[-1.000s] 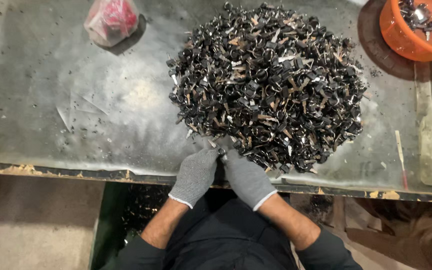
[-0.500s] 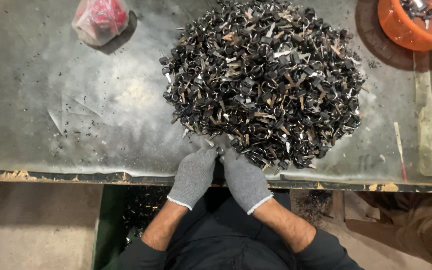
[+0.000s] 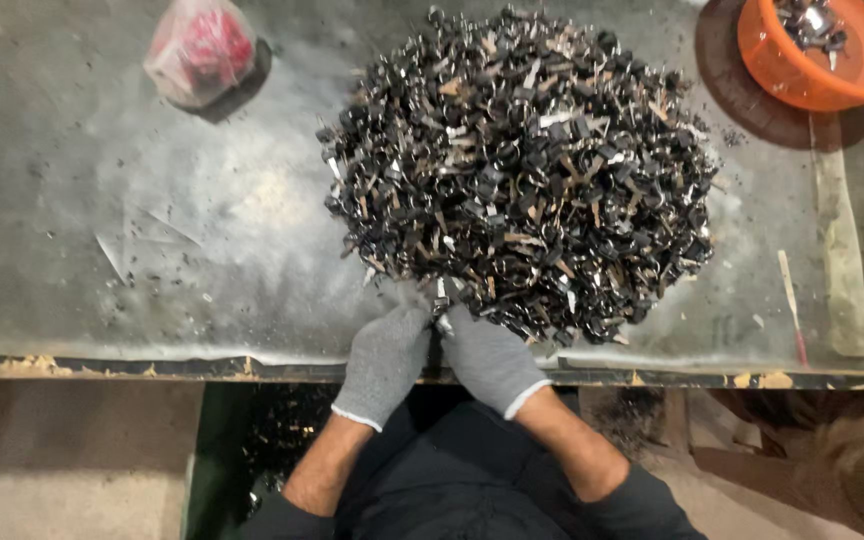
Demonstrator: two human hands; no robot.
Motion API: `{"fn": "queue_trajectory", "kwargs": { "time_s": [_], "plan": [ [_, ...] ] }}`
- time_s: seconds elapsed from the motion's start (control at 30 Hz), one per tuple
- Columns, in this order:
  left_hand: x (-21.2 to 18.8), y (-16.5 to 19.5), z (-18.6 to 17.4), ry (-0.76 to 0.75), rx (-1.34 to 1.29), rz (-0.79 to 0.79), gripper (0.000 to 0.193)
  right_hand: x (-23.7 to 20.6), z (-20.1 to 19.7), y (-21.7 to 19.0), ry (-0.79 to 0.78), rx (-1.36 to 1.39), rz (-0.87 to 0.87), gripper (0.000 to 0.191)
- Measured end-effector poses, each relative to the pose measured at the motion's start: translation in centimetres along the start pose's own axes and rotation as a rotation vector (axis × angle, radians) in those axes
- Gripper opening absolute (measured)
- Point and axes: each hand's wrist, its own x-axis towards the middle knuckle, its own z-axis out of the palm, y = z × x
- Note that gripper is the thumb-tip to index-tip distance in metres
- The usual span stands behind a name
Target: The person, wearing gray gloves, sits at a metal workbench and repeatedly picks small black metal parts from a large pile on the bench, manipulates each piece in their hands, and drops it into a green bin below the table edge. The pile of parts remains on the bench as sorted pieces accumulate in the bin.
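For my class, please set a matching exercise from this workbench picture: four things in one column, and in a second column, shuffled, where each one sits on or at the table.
Things:
1. plastic bag with red contents
2. orange bowl
3. heap of small dark metal parts
4. gloved hands: left hand, right hand

Places:
A. far right corner of the table
B. near edge, at the foot of the heap
C. far left part of the table
D. middle of the table

Pairs: 1-C, 2-A, 3-D, 4-B
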Motion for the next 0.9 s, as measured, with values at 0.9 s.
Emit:
{"fn": "queue_trajectory", "kwargs": {
  "time_s": [0.9],
  "plan": [
    [-0.6,0.9,-0.9,0.086,-0.100,-0.167,0.051,1.4,-0.5,1.5,0.019,0.265,-0.068,0.036]
  ]
}}
